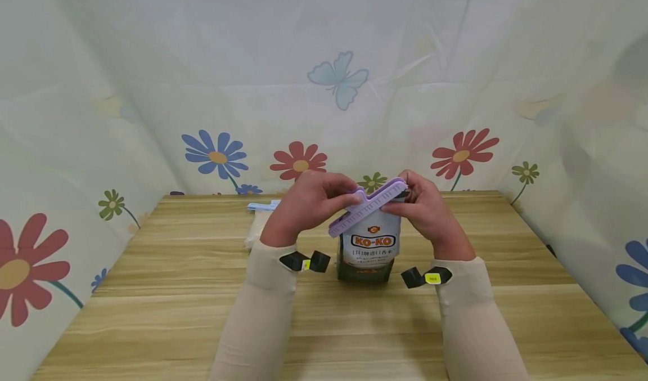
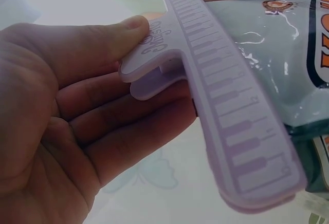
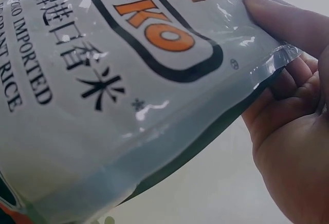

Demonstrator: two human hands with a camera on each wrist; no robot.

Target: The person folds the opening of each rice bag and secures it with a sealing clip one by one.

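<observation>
A white and dark green KO-KO rice bag [image 1: 368,252] stands upright on the table. A lilac sealing clip [image 1: 373,207] with piano-key markings slants across its top, higher at the right end. My left hand [image 1: 310,202] pinches the clip's handle, thumb on the near tab and fingers behind; the left wrist view shows the two handle tabs [image 2: 149,54] close up. With thumb in front and fingers curled behind, my right hand [image 1: 424,207] grips the bag's upper right corner. The right wrist view shows that thumb [image 3: 280,21] pressing the bag just below the clip.
Behind my left forearm, a clear bag with pale contents [image 1: 257,227] lies toward the table's back left, a light blue clip [image 1: 260,206] along its top. A flower-printed cloth [image 1: 385,105] encloses the back and sides of the wooden table [image 1: 177,291].
</observation>
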